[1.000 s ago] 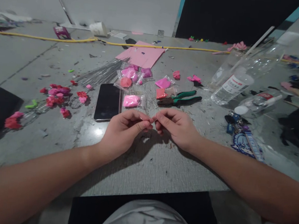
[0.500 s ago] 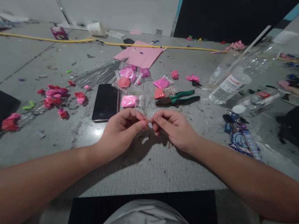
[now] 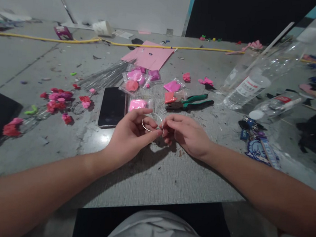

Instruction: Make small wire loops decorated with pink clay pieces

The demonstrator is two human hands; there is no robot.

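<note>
While the left hand [image 3: 127, 134] and right hand [image 3: 192, 138] pinch a thin wire loop [image 3: 161, 121] over the table [image 3: 169, 178], fingers closed on it, controlling its curve seems to call for light, steady pressure.

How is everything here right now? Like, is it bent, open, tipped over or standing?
Wire, bent in a loop, in the left hand
Pliers, lying with handles apart
Phone, face up, screen dark
Paper cup, tipped over
Small bottle, lying down, cap on
Tall bottle, standing, cap on
</note>
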